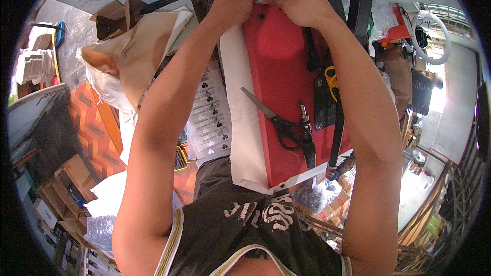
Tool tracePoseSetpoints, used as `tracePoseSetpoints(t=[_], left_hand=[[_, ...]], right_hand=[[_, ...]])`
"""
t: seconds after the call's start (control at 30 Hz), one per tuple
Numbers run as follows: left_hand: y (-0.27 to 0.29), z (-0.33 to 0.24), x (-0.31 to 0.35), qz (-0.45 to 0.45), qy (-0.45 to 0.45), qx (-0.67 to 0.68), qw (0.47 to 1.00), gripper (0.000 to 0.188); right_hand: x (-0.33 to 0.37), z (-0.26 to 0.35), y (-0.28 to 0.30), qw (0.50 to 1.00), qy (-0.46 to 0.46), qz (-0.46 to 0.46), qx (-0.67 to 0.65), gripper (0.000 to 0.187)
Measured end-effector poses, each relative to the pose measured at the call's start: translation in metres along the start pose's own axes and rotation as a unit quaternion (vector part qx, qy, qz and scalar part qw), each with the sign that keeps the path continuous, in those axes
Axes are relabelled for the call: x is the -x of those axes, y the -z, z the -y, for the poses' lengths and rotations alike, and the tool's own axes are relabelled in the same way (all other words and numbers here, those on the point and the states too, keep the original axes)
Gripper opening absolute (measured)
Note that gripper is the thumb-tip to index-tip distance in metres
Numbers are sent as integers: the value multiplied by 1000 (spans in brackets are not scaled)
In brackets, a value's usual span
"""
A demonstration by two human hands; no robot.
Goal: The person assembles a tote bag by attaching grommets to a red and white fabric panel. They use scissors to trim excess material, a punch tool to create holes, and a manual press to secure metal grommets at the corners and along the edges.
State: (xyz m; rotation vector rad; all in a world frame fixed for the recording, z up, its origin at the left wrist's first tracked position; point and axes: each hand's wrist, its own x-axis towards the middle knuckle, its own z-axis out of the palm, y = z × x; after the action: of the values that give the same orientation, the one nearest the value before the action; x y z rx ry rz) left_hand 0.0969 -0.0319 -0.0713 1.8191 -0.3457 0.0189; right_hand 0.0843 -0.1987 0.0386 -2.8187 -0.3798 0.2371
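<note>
Nearest your body, below the red surface, a crumpled clear plastic bag [318, 195] sits beside a brown cardboard box [338, 205]; you cannot tell what either holds. To your lower left, past your elbow, stand several brown cardboard boxes [76, 174], with a small blue thing among them that is too small to name.

In front of you lies the flat red surface [276, 66], with a long cream-coloured sheet [245, 143] running along its left edge and showing under its near end. On the red, a pair of scissors with black handles and open grey blades [274, 116] points up and left, its handles just beside a slim hand tool with a silver tip and black handle [307, 133]. Farther along, a loop of yellow cord [331, 77] shows next to your right forearm.

Off to the left, level with the surface's far half, an open brown cardboard box [110, 18] stands behind a brown-and-cream cloth bundle [135, 53]; its inside is too dark to read.

At the surface's far end, your left hand [236, 1] and right hand [302, 2] nearly meet, fingers curled, thumbs and forefingers pinching a small whitish piece of material [263, 0] between them.
</note>
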Motion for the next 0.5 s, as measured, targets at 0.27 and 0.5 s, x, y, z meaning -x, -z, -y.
tracePoseSetpoints(t=[0.27,0.5], left_hand=[[-5,8,1,-14,31,39,999,13],[1,32,-2,-5,-34,38,999,14]], right_hand=[[1,6,2,1000,-29,5,10,22],[0,8,1,999,-30,-9,-14,25]])
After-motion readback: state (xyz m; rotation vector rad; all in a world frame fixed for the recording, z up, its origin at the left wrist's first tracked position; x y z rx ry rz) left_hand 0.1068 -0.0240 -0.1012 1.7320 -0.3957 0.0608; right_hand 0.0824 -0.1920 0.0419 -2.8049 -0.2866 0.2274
